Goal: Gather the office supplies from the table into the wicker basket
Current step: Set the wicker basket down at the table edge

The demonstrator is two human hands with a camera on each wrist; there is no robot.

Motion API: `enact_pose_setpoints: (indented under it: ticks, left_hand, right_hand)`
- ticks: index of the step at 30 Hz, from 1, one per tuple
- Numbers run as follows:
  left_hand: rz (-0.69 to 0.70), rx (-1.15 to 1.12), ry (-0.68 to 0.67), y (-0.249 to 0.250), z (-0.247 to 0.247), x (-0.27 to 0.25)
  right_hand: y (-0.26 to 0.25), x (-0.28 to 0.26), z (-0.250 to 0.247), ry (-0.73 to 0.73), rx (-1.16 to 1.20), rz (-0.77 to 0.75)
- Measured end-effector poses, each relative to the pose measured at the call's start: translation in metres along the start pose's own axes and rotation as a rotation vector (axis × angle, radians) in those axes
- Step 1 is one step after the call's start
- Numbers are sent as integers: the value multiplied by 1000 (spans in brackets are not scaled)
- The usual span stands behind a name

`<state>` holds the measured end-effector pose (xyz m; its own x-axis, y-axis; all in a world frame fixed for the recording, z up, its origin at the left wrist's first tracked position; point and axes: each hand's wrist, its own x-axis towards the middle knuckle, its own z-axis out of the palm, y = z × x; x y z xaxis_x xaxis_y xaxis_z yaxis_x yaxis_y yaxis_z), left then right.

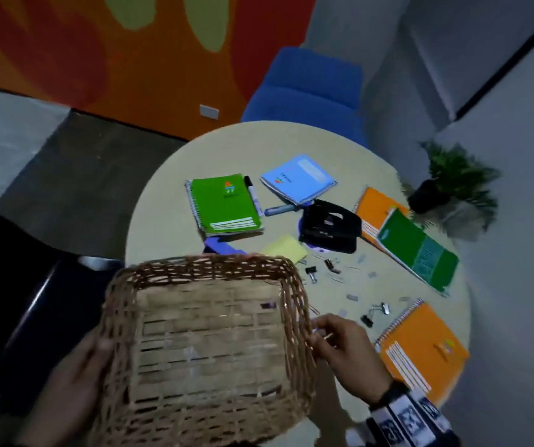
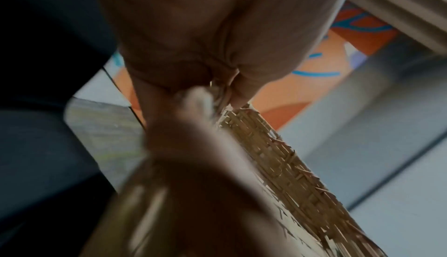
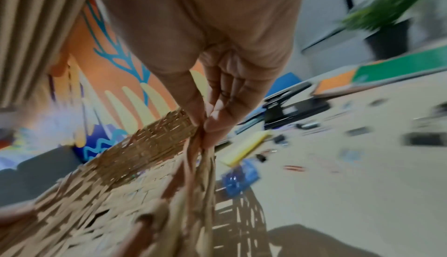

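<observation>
Wicker basket (image 1: 207, 337) rims gripped by left hand (image 1: 75, 382) and right hand (image 1: 343, 346), overhanging table (image 1: 169, 227) edge.

— What is the person wearing?

— Very little shows. On the wrist of the right hand (image 1: 343, 346), just right of the wicker basket (image 1: 214, 262), sits a narrow black strap (image 1: 391, 393).

— And behind the strap?

— A wide white band (image 1: 410, 414), farther from the basket, printed with black square block patterns side by side. Its lower edge looks dark.

— The other side?

— The left hand (image 1: 75, 382), at the basket's left, is bare right down to the picture's edge. Both wrist views show only bare palms and fingers.
</observation>
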<state>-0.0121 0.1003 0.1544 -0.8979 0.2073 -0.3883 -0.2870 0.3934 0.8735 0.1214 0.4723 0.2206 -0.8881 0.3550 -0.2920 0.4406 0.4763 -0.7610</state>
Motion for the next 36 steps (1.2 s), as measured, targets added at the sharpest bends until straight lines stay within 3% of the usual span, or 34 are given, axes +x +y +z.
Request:
enact_pose_setpoints:
  ticks: [3, 8, 15, 23, 27, 30, 33, 34, 36]
  left_hand:
    - [-14, 31, -159, 44, 43, -11]
    - [-63, 92, -340, 52, 87, -16]
    - [-17, 251, -413, 44, 123, -4]
    - [8, 246, -373, 54, 147, -5]
    - [1, 405, -346, 64, 142, -15]
    - [124, 666, -285, 90, 133, -19]
    - [415, 665, -189, 144, 157, -22]
    - [497, 574, -232, 165, 182, -26]
    - [517, 385, -436, 204, 256, -38]
  right_hand:
    - [40, -52, -28, -8, 94, 144]
    - [103, -98, -32, 65, 149, 340]
    - [134, -105, -34, 128, 149, 402]
    - [129, -95, -48, 205, 280, 381]
    - [126, -97, -51, 187, 354, 373]
    - [138, -98, -57, 265, 382, 416]
    - [170, -92, -67, 489, 386, 496]
    - [182, -90, -73, 548, 404, 552]
    - [207, -83, -82, 629, 469, 655]
